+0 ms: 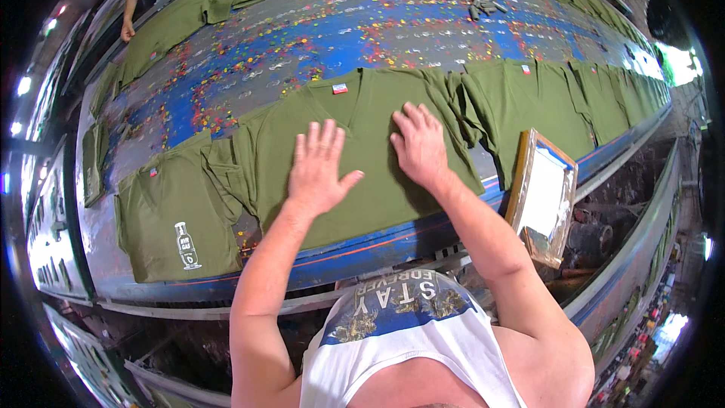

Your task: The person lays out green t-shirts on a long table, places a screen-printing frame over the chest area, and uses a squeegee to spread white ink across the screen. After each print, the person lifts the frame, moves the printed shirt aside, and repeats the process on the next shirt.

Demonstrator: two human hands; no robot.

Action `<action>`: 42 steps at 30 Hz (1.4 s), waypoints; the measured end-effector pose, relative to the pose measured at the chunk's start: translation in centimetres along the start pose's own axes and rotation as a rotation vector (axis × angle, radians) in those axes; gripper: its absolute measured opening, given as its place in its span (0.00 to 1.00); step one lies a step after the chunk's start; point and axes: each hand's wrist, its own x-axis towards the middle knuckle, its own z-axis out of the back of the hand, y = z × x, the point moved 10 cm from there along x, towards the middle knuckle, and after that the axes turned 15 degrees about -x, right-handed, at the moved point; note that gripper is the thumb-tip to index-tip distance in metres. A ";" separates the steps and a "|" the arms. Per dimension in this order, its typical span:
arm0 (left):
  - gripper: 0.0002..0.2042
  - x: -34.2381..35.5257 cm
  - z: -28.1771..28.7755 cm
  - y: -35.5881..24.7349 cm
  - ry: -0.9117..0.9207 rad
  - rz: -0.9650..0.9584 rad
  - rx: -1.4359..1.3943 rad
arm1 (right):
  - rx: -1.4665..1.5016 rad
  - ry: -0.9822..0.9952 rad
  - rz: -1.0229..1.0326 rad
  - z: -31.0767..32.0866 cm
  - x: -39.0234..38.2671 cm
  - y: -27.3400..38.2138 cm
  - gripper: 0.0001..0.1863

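An olive-green V-neck T-shirt (362,211) lies spread out on the long printing table (310,38) in front of me. My left hand (319,166) rests flat on its left middle, fingers stretched out. My right hand (419,143) touches the shirt to the right of the collar, fingers apart and slightly bent. A similar shirt with a white bottle print (151,227) lies to the left. Beside my right forearm, a wooden-framed printing screen (521,189) with a white middle stands at a slant along the table's front edge.
More green shirts (529,113) line both long sides of the paint-speckled blue and grey table. A dark grey clamp-like object (483,4) sits toward the back. A co-worker's hands (128,29) are at the far left side. Metal rails (612,181) run below the front edge.
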 end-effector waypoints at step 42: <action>0.36 -2.7 -6.9 -28.2 -0.031 -0.466 -0.896 | 1.429 -0.490 -0.947 9.2 -43.8 -26.1 0.30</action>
